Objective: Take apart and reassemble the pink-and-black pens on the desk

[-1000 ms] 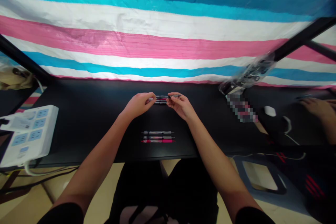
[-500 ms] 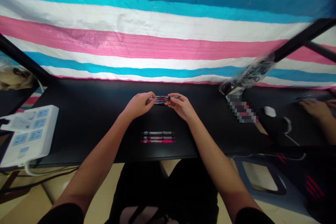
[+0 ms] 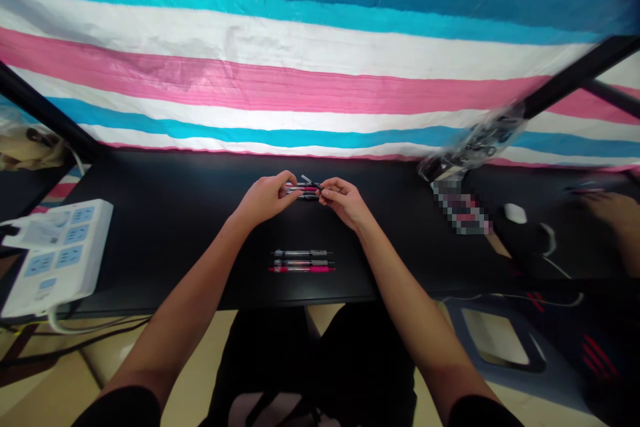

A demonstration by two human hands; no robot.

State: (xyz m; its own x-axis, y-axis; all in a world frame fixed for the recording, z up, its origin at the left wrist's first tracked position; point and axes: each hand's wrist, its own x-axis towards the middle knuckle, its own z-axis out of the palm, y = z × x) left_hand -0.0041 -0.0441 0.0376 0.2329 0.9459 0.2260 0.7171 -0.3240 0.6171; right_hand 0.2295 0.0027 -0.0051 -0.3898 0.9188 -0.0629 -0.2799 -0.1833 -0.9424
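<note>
My left hand (image 3: 265,198) and my right hand (image 3: 342,201) meet over the middle of the black table (image 3: 165,227). Both pinch the ends of a small bundle of pens (image 3: 303,191) held just above the tabletop; one pen tip sticks up at an angle. Nearer to me, three pens (image 3: 301,261) lie side by side on the table: two grey ones and a pink one closest to the edge.
A white power strip (image 3: 53,255) sits at the table's left end. A clear plastic bag (image 3: 475,141) and a white mouse (image 3: 515,212) lie at the right. Another person's hand (image 3: 607,208) rests at the far right. A striped tarp (image 3: 300,67) hangs behind.
My hands stayed in place. The right fingers slid inward along the held pens, and one pen now tilts up out of the bundle.
</note>
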